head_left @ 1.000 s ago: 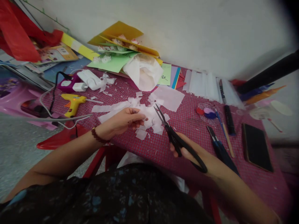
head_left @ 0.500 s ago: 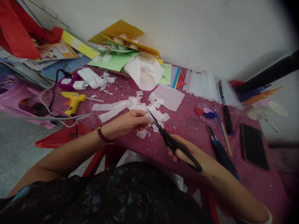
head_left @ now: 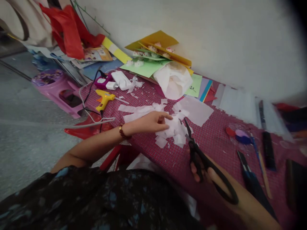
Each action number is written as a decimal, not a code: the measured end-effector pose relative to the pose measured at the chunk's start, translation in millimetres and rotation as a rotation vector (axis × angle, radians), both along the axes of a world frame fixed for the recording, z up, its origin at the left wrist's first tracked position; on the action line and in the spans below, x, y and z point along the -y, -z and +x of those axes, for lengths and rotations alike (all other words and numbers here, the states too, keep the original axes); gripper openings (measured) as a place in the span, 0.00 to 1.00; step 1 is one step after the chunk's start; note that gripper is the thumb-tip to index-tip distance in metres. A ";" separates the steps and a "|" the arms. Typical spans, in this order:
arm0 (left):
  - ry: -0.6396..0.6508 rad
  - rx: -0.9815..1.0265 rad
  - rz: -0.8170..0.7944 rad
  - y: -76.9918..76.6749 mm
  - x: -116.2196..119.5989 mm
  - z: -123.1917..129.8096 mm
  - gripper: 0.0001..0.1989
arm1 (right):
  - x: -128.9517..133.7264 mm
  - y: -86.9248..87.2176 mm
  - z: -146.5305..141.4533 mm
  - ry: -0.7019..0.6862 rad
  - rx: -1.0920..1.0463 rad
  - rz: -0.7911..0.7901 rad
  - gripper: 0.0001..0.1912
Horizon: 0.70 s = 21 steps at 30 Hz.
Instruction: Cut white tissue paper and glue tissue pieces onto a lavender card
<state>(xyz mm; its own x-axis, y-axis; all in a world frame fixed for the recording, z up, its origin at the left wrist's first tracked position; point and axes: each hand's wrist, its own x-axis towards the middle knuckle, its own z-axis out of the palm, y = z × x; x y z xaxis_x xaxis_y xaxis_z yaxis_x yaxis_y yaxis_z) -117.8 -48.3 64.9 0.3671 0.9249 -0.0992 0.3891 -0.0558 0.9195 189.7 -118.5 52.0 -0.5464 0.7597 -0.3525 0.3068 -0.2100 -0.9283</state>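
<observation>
My left hand (head_left: 152, 122) reaches over a loose heap of small white paper pieces (head_left: 178, 138). Its index finger and thumb stretch out apart at the edge of the heap, and the other fingers are partly hidden. In my right hand (head_left: 214, 175) is a pair of black-handled scissors (head_left: 194, 147), blades slightly parted and pointing toward the heap's right side. White paper strips (head_left: 130, 109) lie beyond my left wrist. A larger white sheet (head_left: 200, 111) is behind the heap.
A yellow glue gun (head_left: 105, 98) lies at left near a purple power strip (head_left: 102, 83) and cables. Behind are a white bag (head_left: 173, 81) and green card (head_left: 145, 67). At right lie a blue-handled cutter (head_left: 253, 183), a brush (head_left: 265, 179) and a black marker (head_left: 268, 147).
My left hand has let go of the small paper piece and opened over the heap. The scissors have drawn back from that hand. The camera view has swung left.
</observation>
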 end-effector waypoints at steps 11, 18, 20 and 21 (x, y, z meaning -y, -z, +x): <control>-0.153 -0.778 0.425 24.4 -13.8 -82.5 0.16 | -3.1 -6.2 -5.9 0.038 -0.067 -0.034 0.26; -0.253 -0.745 0.469 31.6 -25.4 -85.0 0.09 | -8.6 -24.1 -3.6 0.099 0.144 -0.039 0.25; -0.333 -0.663 0.430 25.2 -26.5 -89.9 0.07 | -9.2 -28.0 4.7 0.123 0.208 -0.025 0.26; -0.391 -0.599 0.416 20.0 -26.0 -91.9 0.06 | -8.8 -29.4 9.9 0.124 0.220 -0.004 0.26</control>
